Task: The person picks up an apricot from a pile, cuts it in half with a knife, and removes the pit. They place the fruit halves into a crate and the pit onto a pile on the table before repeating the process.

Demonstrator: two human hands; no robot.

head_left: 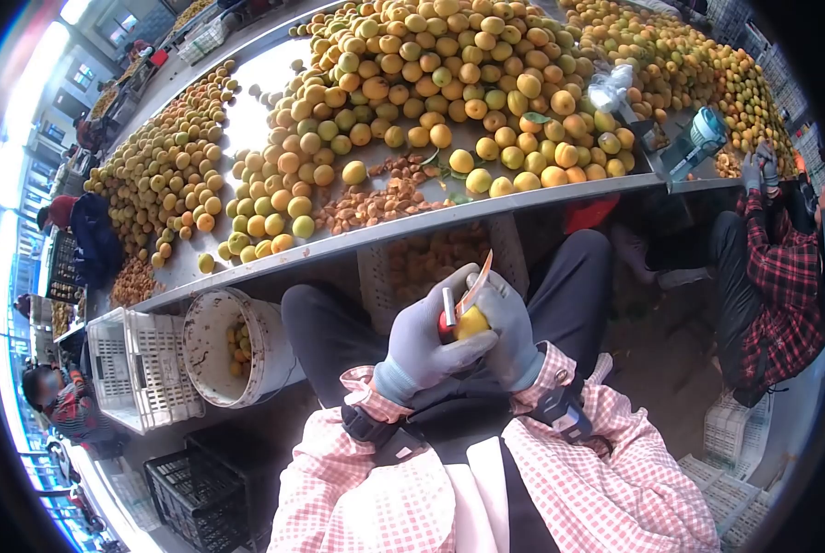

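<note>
My gloved left hand (424, 343) is closed around a red-handled knife (475, 284), its curved blade rising up and to the right. A yellow apricot (472, 323) sits low between my two hands, under the blade. Closed against its right side is my gloved right hand (507, 332), and my left thumb lies along its lower edge. A short white piece (448, 307) stands beside the red handle. Both hands are above my lap, with a crate (376, 281) of brown-orange pieces just beyond them.
A metal table (339, 241) spans ahead, bearing a large apricot heap (431, 64) and brown pieces (376, 203). To the left stand a white bucket (247, 369) and white crates (145, 369). A teal-lidded cup (698, 143) and a co-worker in plaid (781, 295) are at right.
</note>
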